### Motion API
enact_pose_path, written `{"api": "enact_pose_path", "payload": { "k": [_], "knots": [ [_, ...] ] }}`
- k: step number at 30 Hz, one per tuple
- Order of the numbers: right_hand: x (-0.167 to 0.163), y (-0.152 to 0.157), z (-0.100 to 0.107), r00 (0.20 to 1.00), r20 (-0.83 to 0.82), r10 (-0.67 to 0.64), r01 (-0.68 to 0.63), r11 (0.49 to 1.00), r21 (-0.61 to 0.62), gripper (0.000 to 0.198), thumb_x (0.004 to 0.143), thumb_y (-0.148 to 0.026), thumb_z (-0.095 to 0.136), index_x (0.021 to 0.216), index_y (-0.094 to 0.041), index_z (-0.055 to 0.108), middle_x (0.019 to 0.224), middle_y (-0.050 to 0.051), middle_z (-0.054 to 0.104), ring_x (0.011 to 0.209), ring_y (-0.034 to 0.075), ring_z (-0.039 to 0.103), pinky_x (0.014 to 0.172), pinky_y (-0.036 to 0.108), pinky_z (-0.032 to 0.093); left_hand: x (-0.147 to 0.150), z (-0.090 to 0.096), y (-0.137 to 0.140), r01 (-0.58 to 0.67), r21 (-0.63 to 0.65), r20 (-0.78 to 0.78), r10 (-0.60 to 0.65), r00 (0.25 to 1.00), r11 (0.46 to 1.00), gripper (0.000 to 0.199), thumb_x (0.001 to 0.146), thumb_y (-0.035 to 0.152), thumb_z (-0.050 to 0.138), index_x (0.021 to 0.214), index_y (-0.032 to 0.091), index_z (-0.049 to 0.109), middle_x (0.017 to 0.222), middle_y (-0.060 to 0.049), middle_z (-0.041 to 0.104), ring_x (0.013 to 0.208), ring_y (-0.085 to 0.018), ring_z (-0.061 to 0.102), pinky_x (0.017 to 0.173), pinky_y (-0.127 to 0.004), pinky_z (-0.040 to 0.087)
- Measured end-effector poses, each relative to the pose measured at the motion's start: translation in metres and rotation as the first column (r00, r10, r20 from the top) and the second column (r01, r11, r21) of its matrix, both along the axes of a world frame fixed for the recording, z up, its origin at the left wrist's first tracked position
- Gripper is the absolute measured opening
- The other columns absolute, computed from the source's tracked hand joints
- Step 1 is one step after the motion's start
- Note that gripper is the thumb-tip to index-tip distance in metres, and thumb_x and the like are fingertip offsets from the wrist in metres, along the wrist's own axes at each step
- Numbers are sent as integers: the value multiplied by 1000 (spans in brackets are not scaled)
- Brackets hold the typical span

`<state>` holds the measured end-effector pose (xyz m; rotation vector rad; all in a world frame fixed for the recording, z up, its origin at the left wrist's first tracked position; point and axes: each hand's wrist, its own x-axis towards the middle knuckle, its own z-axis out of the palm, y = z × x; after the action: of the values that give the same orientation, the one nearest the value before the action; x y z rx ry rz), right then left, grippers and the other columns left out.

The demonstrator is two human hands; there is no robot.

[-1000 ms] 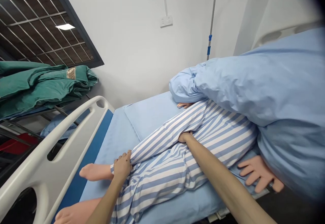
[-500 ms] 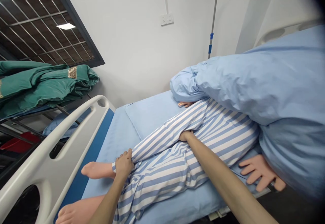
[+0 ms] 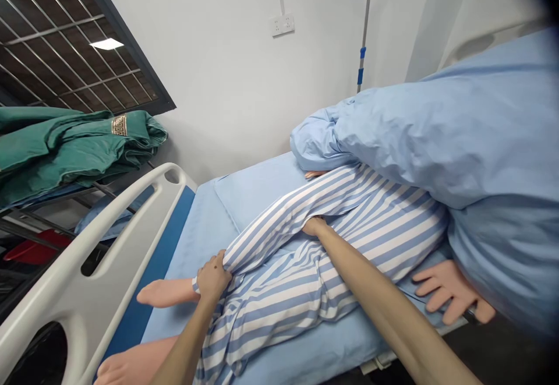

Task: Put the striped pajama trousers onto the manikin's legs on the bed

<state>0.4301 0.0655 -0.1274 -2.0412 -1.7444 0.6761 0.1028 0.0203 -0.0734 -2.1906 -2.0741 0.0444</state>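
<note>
A manikin in blue-and-white striped trousers lies on the bed with its bare feet toward the footboard. My left hand is wrapped round the lower part of its far leg, just above the bare far foot. My right hand reaches under the same leg near the knee, its fingers hidden behind the striped cloth. The knee is slightly bent and raised. The near foot rests on the mattress, partly behind my left forearm.
A pale footboard closes the bed's left end. Light blue cloth covers the manikin's upper body, and its near hand lies at the bed edge. Behind stand an IV pole and, left, folded green cloth.
The far leg's knee has risen slightly with my right hand, which has shifted a little up and left. My left hand keeps its hold on the lower leg. The view has tilted slightly.
</note>
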Motion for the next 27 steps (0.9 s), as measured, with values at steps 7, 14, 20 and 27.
{"api": "enact_pose_path", "payload": {
  "k": [7, 14, 20, 27],
  "knots": [
    [-6, 3, 33, 993, -92, 74, -41, 948, 317, 50, 75, -31, 44, 124, -24, 41, 129, 2, 41, 123, 21, 28, 102, 34, 21, 30, 11, 4, -70, 20, 168, 66, 984, 997, 45, 62, 22, 47, 106, 29, 43, 94, -1, 59, 84, -21, 54, 65, -28, 34],
    [-6, 5, 39, 977, -212, 27, 78, 880, 468, 58, 68, -27, 49, 124, -18, 37, 129, 7, 38, 123, 22, 25, 101, 34, 22, 56, 5, 6, -92, 62, 270, 72, 960, 994, 45, 62, 25, 50, 106, 29, 43, 90, 0, 59, 84, -21, 54, 66, -28, 34],
    [-3, 4, 48, 969, -249, 0, 142, 822, 552, 60, 66, -26, 51, 123, -17, 37, 129, 9, 33, 122, 24, 23, 100, 35, 25, 80, 4, 11, -109, 81, 363, 72, 929, 991, 47, 61, 25, 53, 107, 29, 43, 93, 0, 59, 82, -20, 54, 65, -27, 35],
    [6, 0, 55, 965, -262, -10, 177, 762, 622, 58, 66, -22, 49, 122, -19, 34, 126, 10, 33, 121, 24, 24, 99, 39, 25, 130, -1, 19, -142, 78, 469, 90, 879, 987, 47, 63, 29, 55, 109, 27, 43, 91, -2, 60, 81, -22, 55, 64, -28, 36]
  ]
}}
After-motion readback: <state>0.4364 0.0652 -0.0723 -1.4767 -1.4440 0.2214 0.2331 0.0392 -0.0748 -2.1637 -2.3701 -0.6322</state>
